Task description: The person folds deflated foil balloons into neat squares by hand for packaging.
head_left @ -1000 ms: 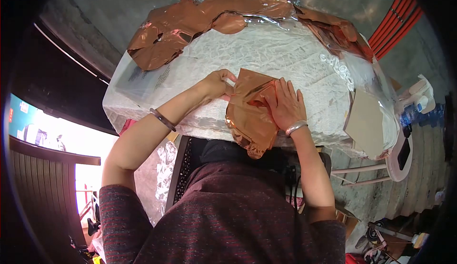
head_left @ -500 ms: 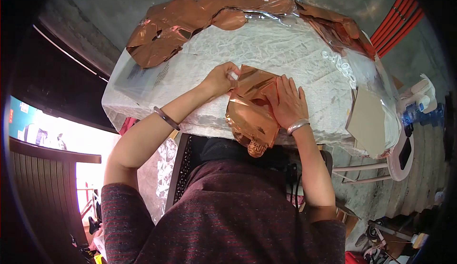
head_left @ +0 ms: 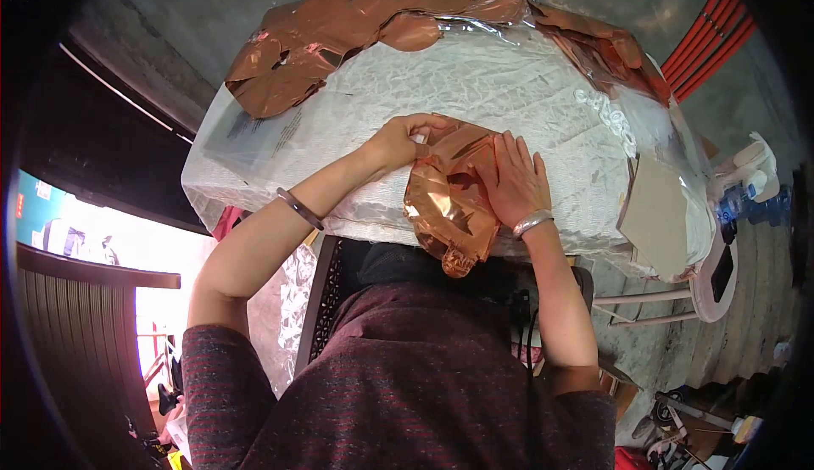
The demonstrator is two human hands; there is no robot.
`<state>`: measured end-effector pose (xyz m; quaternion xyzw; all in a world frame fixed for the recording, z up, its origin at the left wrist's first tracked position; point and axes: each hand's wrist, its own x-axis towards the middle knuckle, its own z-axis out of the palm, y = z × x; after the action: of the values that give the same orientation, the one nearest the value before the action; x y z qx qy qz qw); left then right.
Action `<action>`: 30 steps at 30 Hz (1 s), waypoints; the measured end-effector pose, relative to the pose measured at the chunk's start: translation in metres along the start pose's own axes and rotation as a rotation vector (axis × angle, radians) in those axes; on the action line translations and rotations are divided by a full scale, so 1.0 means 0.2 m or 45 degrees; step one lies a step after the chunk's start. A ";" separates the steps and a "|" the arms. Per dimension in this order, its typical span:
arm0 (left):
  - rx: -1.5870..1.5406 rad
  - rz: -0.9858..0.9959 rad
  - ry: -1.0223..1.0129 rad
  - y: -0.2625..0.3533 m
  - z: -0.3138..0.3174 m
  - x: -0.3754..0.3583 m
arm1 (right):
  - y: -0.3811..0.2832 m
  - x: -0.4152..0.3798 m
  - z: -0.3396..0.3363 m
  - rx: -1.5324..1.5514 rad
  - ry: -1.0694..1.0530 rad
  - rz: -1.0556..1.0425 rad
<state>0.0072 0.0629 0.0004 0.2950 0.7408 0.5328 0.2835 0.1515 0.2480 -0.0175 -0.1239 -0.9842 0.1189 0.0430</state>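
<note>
A copper foil balloon (head_left: pixel 448 203) lies flat and crumpled at the near edge of the table (head_left: pixel 509 88), its lower end hanging over the edge. My left hand (head_left: pixel 405 141) pinches the balloon's upper left corner and folds it inward. My right hand (head_left: pixel 515 180) lies flat with fingers spread on the balloon's right side, pressing it down. A bracelet sits on each wrist.
More copper foil balloons (head_left: pixel 305 46) are piled along the far left and far right (head_left: pixel 606 50) of the table, which is covered in white crinkled wrap. A brown card (head_left: pixel 655 215) lies at the right edge. A white stool (head_left: pixel 716 271) stands beside the table.
My left hand has lifted the balloon's upper left corner and folded it over toward the right. The balloon looks narrower and more crumpled. My right hand has stayed pressed in place.
</note>
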 end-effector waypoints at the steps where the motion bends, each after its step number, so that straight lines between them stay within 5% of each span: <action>1: -0.092 -0.050 -0.063 0.00 0.00 0.02 | 0.00 0.00 0.00 -0.013 -0.005 -0.003; 14: -0.496 -0.420 0.096 0.06 -0.02 0.17 | 0.00 0.00 -0.01 -0.009 0.015 -0.005; 20: -0.687 -0.310 0.138 -0.05 -0.03 0.17 | -0.01 0.00 -0.02 0.005 0.005 0.006; 30: -0.172 -0.279 0.144 0.03 -0.04 0.01 | -0.01 0.00 -0.01 -0.021 0.016 -0.007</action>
<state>0.0011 0.0610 0.0074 0.1621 0.7457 0.5631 0.3171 0.1517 0.2461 -0.0149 -0.1224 -0.9852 0.1098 0.0484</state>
